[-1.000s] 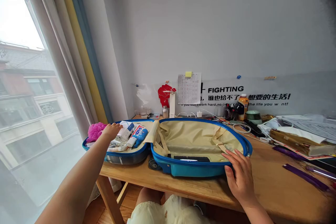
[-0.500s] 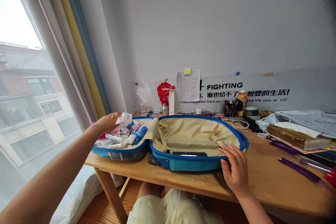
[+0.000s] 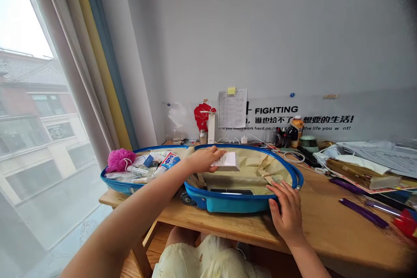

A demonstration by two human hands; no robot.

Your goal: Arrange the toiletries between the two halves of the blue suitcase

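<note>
The left hand [image 3: 203,160] is carrying a white box [image 3: 228,162] over from the toiletries [image 3: 146,168] to the suitcase's [image 3: 234,205] other half, grip clamped on it above the lining [image 3: 257,173], while the right hand [image 3: 286,213] is resting on the rim [image 3: 247,196], fingers apart.

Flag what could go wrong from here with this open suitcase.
The open blue suitcase sits close to the front edge of the wooden table, so it might slide off if the right hand lets go. The left arm, with the left hand on a white box, crosses loose toiletries and could knock the toothpaste tube.
</note>
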